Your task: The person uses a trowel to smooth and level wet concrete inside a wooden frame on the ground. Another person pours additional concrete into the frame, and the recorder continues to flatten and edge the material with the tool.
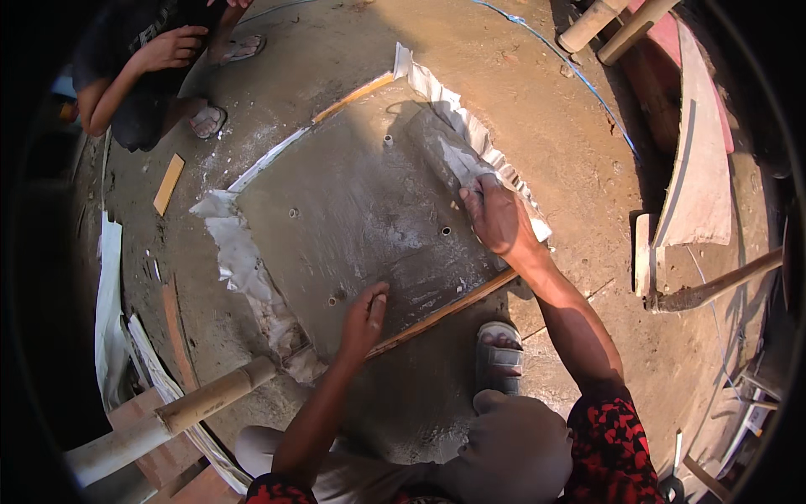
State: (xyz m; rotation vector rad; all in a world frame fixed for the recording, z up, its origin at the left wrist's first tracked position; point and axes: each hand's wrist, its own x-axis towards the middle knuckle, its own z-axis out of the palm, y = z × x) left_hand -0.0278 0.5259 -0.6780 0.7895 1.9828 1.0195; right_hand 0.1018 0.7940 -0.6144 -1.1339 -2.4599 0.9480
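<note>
A grey slab of wet-looking concrete (361, 202) lies on the ground in front of me, with several short pipe ends standing out of it. Crumpled whitish sheeting (239, 252) runs along its left and right sides. A wooden strip (445, 311) edges the near side. My right hand (497, 217) is closed at the right side, its fingers on a grey, cement-smeared sheet (445, 151) that lies over the slab there. Over the near edge, close to one pipe end (334, 300), my left hand (364, 321) hangs with loosely bent fingers and nothing visible in it.
Another person (159, 67) crouches at the far left, near a loose wooden piece (169, 185). Bamboo poles reach in at lower left (210, 395) and upper right (592, 25). A curved pale board (697, 160) stands right. A blue hose (579, 76) crosses the ground.
</note>
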